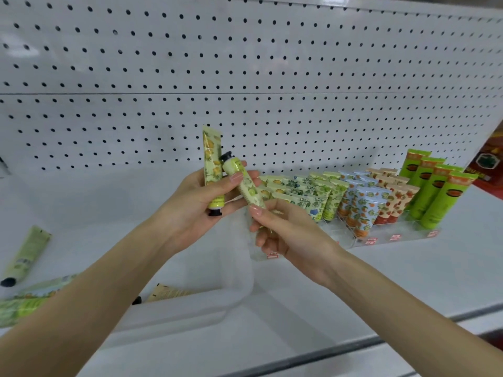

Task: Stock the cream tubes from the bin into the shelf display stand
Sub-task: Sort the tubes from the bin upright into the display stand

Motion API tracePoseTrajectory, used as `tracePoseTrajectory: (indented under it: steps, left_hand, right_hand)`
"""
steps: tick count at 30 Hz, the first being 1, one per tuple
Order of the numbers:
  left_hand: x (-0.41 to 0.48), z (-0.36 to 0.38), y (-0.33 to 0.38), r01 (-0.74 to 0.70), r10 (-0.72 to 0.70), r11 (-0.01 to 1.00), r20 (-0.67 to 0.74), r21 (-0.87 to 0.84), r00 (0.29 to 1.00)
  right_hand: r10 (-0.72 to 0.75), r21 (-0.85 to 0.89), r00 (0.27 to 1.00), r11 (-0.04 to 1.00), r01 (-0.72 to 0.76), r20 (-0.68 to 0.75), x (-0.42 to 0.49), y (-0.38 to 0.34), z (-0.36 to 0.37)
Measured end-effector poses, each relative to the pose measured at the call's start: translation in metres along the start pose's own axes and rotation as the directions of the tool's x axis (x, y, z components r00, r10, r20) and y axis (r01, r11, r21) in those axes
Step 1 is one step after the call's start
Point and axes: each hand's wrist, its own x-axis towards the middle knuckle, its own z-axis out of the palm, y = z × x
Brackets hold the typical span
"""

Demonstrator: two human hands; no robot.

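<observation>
Gripped in the left hand (197, 202): a yellow flowered tube (211, 159), upright, black cap down, lower body hidden behind the fingers. Pinched between both hands: a pale green tube (246, 187), tilted, black cap up and to the left. Left fingertips on its upper part, thumb of the right hand (291, 238) on its lower part, flat end lost inside the curled right fingers.

Just behind and right of the hands, on the white shelf (408, 270): a clear display stand (402, 236) with stepped rows of tubes (362, 202), flat ends up. Near-left corner covered by the right hand; red labels along the front too blurred to read.

Below the hands: a see-through bin (239, 278), walls faint and hard to trace. At the left: more loose tubes (25, 254), lying flat, partly covered by the left forearm and cut by the frame edge. Behind everything: white pegboard (245, 77). At the far right edge: a red box (487, 164), cut off.
</observation>
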Motion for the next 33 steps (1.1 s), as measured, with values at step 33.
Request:
tracePoseTrajectory:
  steps: [33]
  left_hand:
    - [-0.036,0.064,-0.028,0.075,-0.067,0.931,-0.033,0.356,0.997]
  right_hand:
    - [-0.449,-0.658,0.799,0.748,0.092,-0.4,-0.024,-0.052,-0.155]
